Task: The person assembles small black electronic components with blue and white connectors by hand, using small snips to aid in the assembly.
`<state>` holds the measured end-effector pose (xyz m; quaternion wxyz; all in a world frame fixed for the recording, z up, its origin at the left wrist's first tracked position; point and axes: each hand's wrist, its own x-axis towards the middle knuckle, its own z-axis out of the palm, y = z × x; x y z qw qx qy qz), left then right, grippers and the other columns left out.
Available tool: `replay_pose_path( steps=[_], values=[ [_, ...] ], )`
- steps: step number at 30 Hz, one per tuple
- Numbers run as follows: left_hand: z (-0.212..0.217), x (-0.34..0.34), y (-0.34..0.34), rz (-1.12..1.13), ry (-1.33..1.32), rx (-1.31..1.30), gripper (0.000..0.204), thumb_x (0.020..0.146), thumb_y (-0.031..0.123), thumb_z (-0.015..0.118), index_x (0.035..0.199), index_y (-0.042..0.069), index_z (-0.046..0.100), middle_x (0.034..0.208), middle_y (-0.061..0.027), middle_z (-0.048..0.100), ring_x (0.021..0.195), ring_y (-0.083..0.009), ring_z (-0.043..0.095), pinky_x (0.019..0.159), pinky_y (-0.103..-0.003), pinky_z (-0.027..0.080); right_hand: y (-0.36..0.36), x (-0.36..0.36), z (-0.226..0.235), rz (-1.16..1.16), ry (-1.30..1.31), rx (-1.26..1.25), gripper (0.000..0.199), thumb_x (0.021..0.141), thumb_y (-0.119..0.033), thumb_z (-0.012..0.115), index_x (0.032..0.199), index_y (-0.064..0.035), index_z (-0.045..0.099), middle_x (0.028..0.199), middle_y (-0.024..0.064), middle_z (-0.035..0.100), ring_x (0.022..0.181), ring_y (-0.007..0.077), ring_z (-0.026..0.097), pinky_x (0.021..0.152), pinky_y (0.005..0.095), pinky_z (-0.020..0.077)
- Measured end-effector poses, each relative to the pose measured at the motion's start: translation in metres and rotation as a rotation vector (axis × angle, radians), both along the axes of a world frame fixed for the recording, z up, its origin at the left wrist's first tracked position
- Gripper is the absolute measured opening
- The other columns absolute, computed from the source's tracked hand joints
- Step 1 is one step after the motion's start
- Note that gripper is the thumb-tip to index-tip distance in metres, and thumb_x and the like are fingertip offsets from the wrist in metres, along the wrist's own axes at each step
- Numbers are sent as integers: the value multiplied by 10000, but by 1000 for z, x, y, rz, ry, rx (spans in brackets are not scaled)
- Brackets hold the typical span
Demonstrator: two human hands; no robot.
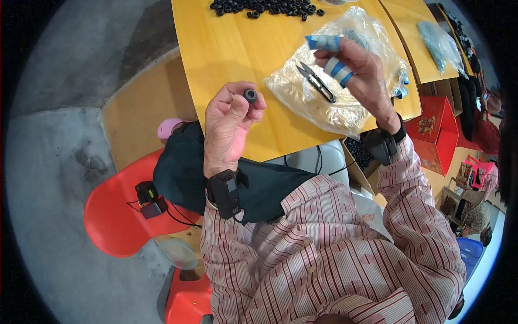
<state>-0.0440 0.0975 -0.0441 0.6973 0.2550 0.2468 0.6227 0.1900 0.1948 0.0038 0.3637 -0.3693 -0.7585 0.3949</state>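
Observation:
A small black rubber ring-shaped part (250, 95), with a hole facing up, sits between the thumb and fingers of my left hand (232, 113). That hand is raised at the near left edge of the yellow table (226, 54). My right hand (359, 67) hovers over a clear plastic bag (286, 81), its thumb and fingers drawn together. Blue and white wrapping covers two of its digits. Whether a small item is pinched there cannot be made out. Black thread snips (317, 83) lie on the bag, just left of the right hand.
Many black ring parts (261, 6) lie heaped at the table's far side. A bag of bluish small pieces (434, 43) rests on a surface to the right. Beside the table stand a red box (434, 129) and, at left, a red chair (116, 210) carrying a black device.

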Motion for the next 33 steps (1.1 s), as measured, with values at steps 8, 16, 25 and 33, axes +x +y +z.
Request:
replay_pose_path(
  steps=[8,16,25,33],
  values=[
    [5,7,-2,49,147,-15,257,823,103,696,1031,-7,592,870,-65,617,757,-103,555,706,-212,457,-24,-27,9,142,96,-231,294,855,-48,641,1142,-12,589,980,33,630,920,95,595,839,248,485],
    [9,14,-3,1,293,-11,292,752,40,749,1008,-32,627,864,-36,636,765,-70,573,724,-185,459,-33,-31,9,126,146,-280,228,848,-84,653,1069,-33,636,895,31,655,861,97,608,781,257,493],
    [11,24,-3,31,435,-8,263,729,35,769,941,-29,626,814,-26,642,720,-55,569,675,-191,472,-34,-30,23,277,-70,99,304,760,-14,677,1060,-51,651,852,75,649,782,206,615,718,308,496],
    [9,27,-2,5,395,3,261,723,21,767,939,-18,626,807,-28,638,718,-64,576,679,-204,490,-32,-31,20,330,-121,327,266,728,-19,692,987,-21,638,819,97,614,777,270,584,681,348,480]
  ],
)
